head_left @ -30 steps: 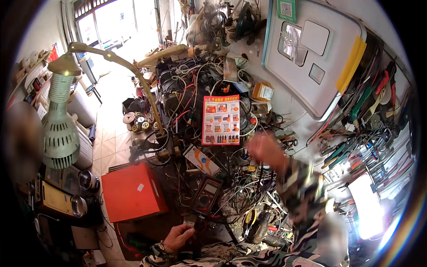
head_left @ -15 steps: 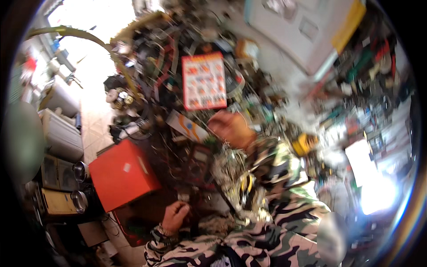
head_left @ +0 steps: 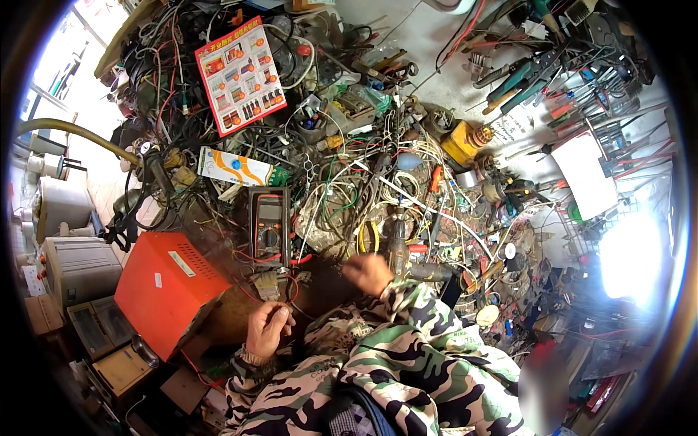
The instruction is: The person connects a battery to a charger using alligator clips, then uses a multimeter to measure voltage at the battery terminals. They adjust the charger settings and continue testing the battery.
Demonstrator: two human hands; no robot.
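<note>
While our left hand (head_left: pixel 267 327) sits closest to us, curled nearly closed with the fingertips pinched on something thin, likely a red wire (head_left: pixel 285 287) or a probe lead, though we cannot tell which, we judge the work is a check with the meter (head_left: pixel 269 227), and steadiness matters most. Just beyond that hand lies a small pale part (head_left: pixel 266 285) on the dark bench, with the red wire looping about it. Our right hand (head_left: pixel 369 272) is a little further out and to the right, blurred, fingers bent and partly open; whether it grips anything we cannot tell. To do this well we would keep the left wrist resting down so the pinched lead does not wander, and bring the right hand in slowly, since loose wires crowd every side and could snag or short. Left of our hands stands the orange box (head_left: pixel 167 289), near enough to brace against. The meter lies just past the part, face up, so we should keep our hands from covering its dial. Further off the cable tangle (head_left: pixel 378 182) thickens, then the red-bordered chart (head_left: pixel 241 73), and at the far right the hand tools (head_left: pixel 538 73).
</note>
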